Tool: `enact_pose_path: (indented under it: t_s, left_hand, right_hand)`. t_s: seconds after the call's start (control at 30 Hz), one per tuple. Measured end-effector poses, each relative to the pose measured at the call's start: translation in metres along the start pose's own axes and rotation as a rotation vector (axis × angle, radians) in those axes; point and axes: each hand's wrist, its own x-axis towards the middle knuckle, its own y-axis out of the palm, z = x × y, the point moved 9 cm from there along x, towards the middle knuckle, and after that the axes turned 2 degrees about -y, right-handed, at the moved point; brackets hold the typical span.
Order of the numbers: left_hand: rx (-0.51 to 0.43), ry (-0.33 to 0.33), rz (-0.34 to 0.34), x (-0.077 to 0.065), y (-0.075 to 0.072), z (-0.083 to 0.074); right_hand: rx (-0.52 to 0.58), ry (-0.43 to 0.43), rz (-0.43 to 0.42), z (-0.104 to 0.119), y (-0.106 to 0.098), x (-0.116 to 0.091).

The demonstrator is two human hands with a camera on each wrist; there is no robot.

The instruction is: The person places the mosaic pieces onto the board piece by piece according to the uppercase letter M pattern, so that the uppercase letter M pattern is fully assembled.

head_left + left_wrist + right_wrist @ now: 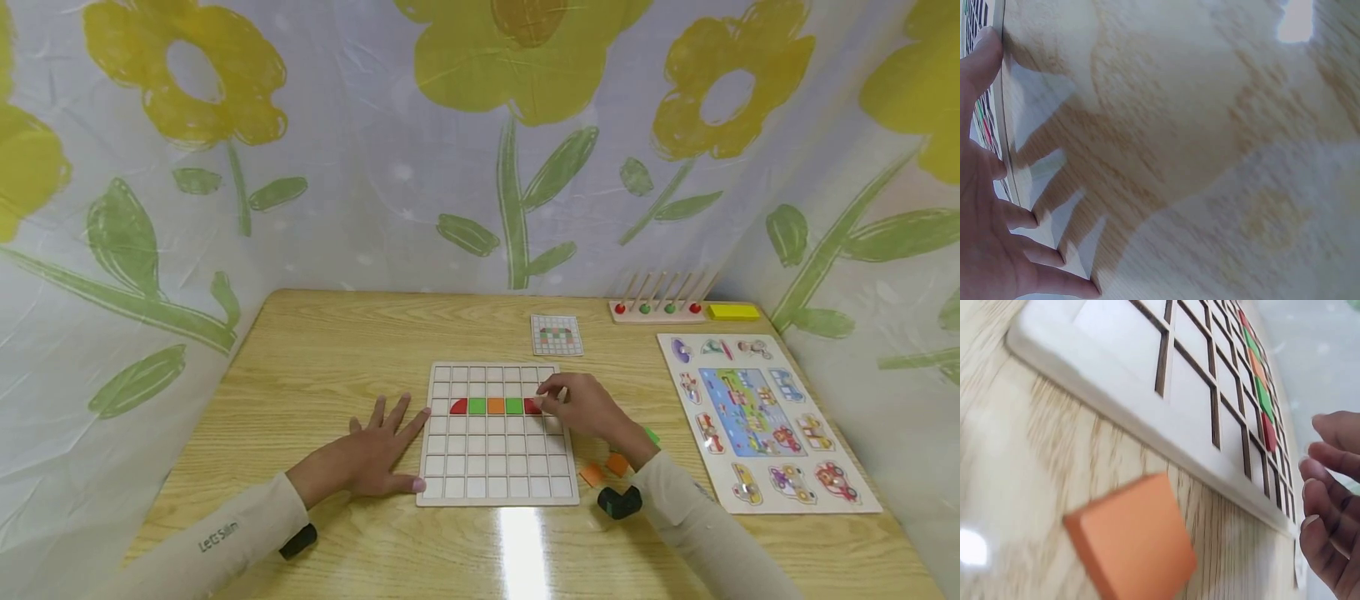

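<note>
A white square-grid board [497, 465] lies on the table. Across one of its rows run a red curved-edge tile [459, 407], a green tile [477, 406], an orange tile [496, 406], another green tile [513, 406] and, at the right, a second red tile [1269, 432]. My right hand [581, 404] is at that right-hand red tile, fingers bent; in the right wrist view the tile sits in its cell, apart from the fingertips. My left hand [367, 457] lies spread beside the board's left edge, its thumb touching the lower left corner.
Loose orange tiles [592, 476] and a partly hidden green tile [652, 435] lie right of the board. Behind it is a pattern card [557, 335]. Further right are a picture puzzle board [697, 479], a peg stand [657, 317] and a yellow block [733, 312].
</note>
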Motion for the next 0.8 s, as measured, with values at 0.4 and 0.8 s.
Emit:
enact_pose_path:
  t_s: [0.4,0.8]
  left_hand:
    - [0.006,0.005,0.008,0.002,0.001,0.000]
    - [0.002,0.001,0.009,-0.001,-0.002,-0.001]
  right_hand:
    - [-0.007,0.003,-0.062,-0.019,-0.027,-0.022]
    - [-0.037,-0.031,-0.042,-0.048,-0.043,-0.051]
